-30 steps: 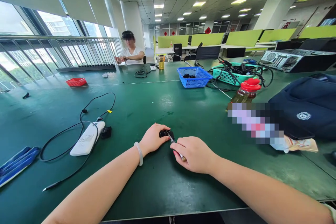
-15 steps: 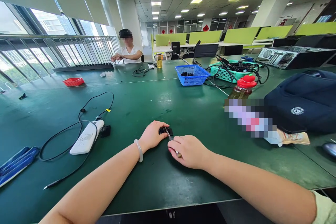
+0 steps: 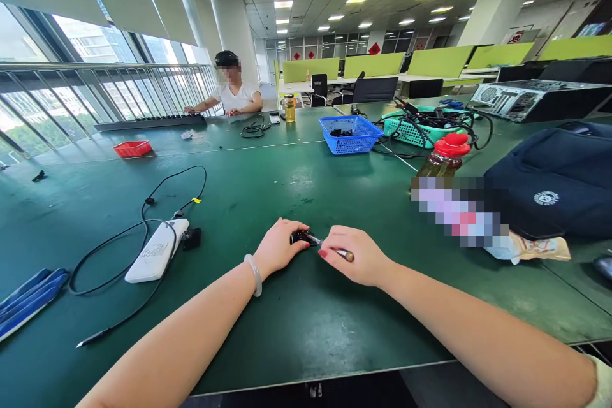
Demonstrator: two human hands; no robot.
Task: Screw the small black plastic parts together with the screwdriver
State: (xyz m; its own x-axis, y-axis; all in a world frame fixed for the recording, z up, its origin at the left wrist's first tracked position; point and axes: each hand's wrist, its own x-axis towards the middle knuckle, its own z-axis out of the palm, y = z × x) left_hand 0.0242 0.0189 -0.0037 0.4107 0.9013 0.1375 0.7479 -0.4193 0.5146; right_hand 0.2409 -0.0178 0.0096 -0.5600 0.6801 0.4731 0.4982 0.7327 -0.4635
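Near the front of the table, my left hand (image 3: 280,244) is closed on a small black part (image 3: 300,236), pinning it to the surface. Fingers cover much of that part, so its kind is not clear. My right hand (image 3: 356,256) grips a small screwdriver-like tool (image 3: 345,255) with a slim metal shaft and a brown handle end. Its shaft lies at a low slant, with the tip at the black part. Whether the tip is in or only against the part cannot be made out.
On the green table (image 3: 248,204) lie a white power bank (image 3: 157,252) with a black cable and blue gloves (image 3: 31,299). Farther off are a red tray (image 3: 132,149), a blue basket (image 3: 351,143), a teal basket (image 3: 411,132), a red-lidded bottle (image 3: 440,159) and a dark bag (image 3: 568,185). A co-worker (image 3: 236,92) sits across.
My right hand has shifted up and right, and the tool has swung from steep to a flatter slant. My left hand stays on the black part. The co-worker's hands have moved apart.
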